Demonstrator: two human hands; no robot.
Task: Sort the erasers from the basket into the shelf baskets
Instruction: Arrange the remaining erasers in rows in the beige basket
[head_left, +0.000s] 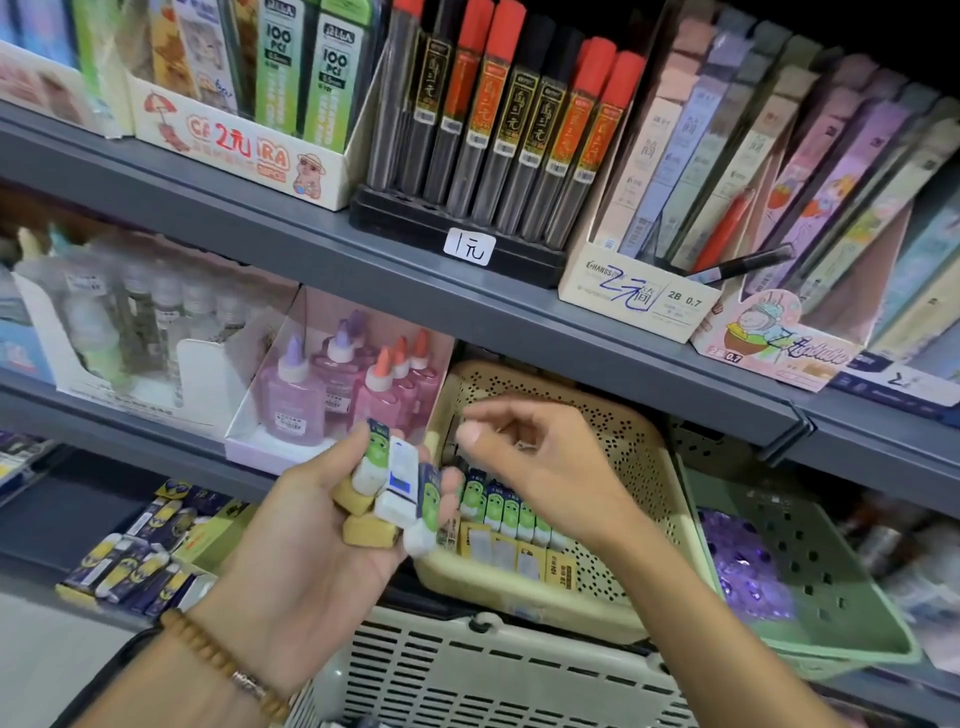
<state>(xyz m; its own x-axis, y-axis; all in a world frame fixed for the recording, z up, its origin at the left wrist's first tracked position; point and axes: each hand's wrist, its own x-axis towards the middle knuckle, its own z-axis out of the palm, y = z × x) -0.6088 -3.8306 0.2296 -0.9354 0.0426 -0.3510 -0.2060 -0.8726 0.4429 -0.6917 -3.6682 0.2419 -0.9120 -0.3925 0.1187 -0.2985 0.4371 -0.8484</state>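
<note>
Several erasers (395, 483) lie cupped in the left hand's (311, 525) grip.

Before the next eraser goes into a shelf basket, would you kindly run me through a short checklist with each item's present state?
1. Erasers in hand: ok. The left hand holds a bunch of erasers, some green-sleeved, one white with blue, some tan.
2. Picking hand free: ok. The right hand hovers with its fingers loosely curled and nothing seen in it.
3. Matching basket located: ok. The beige shelf basket already holds a row of green-sleeved erasers.
4. Room in that basket: ok. Bare perforated wall shows behind the row.
5. Place for the tan erasers: cannot tell.
6. Grip secure: cannot tell. The erasers are stacked loosely on the fingers.
</note>
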